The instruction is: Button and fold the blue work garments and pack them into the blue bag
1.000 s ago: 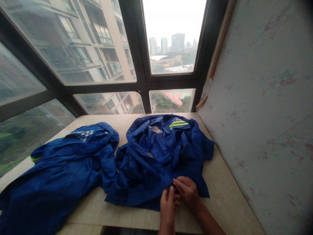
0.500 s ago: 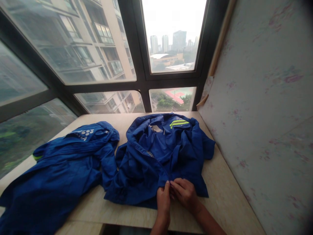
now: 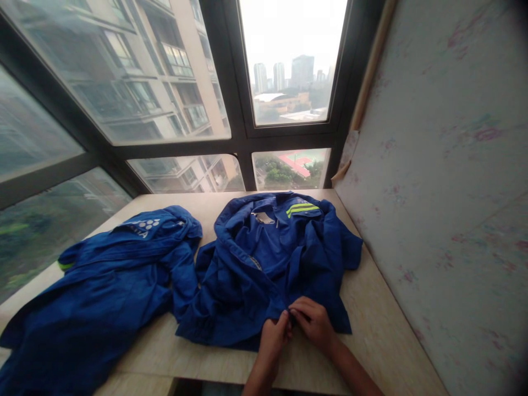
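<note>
Fingers of left hand (image 3: pixel 273 336) and right hand (image 3: pixel 314 322) pinching front edge of one blue jacket (image 3: pixel 243 286), lower centre of frame. Two blue garments lying on one table (image 3: pixel 371 324); second garment (image 3: pixel 124 280) spreading across lower left. Window frame (image 3: pixel 243 144) standing behind, patterned wall (image 3: pixel 454 165) filling right side.

So there were dark window frames (image 3: pixel 241 144) with a big apartment block (image 3: pixel 181 71) outside on the left, hazy towers (image 3: pixel 302 71) far off, and trees (image 3: pixel 280 175) beside a pinkish-red court (image 3: pixel 299 165). The floral wallpaper (image 3: pixel 445 165) on the right (kinda peeling near the window corner) looked pale.
</note>
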Available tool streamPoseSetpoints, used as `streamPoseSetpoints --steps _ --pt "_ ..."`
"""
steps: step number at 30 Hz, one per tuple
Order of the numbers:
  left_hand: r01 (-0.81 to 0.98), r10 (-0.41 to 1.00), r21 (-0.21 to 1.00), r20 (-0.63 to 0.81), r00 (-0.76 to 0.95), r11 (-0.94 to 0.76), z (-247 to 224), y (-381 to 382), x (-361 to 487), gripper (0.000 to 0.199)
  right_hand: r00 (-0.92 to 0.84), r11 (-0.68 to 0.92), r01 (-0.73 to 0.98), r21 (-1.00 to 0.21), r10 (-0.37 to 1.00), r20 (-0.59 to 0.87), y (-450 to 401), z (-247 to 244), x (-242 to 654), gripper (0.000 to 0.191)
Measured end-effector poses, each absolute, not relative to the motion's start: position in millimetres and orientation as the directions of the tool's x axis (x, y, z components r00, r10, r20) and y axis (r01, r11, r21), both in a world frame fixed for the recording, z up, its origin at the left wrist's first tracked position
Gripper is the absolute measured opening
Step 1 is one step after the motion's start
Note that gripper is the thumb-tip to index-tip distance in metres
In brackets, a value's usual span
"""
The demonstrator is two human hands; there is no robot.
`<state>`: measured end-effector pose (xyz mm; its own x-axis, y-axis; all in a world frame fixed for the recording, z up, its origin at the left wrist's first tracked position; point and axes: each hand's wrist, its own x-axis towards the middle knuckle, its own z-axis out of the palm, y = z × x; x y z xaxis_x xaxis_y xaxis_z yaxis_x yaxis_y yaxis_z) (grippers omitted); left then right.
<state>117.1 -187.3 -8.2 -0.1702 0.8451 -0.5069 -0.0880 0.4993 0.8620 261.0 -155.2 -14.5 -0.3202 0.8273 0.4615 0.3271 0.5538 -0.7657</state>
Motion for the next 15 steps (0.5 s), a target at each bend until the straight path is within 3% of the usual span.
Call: streamPoseSetpoints --steps 4,11,13,15 --pt "0.037 0.869 0.880 -0.460 -0.183 0.474 -8 -193 115 0.053 -0.358 0.522 0.359 -0.773 0.843 0.403 -155 -10 264 0.020" --pt "0.226 0.934 0.914 -0.296 -0.199 0.337 11 -206 113 0.039 -0.511 0.717 0.622 -0.314 0.676 0.531 -149 21 263 0.021" --pt "0.252 0.946 0.917 -0.270 -0.178 0.309 15 -220 113 0.031 -0.511 0.712 0.659 -0.243 0.661 0.550 -134 34 264 0.024" --pt "0.278 0.925 0.883 -0.346 -0.158 0.378 18 -240 112 0.027 -0.496 0.695 0.689 -0.204 0.658 0.566 -112 46 266 0.025"
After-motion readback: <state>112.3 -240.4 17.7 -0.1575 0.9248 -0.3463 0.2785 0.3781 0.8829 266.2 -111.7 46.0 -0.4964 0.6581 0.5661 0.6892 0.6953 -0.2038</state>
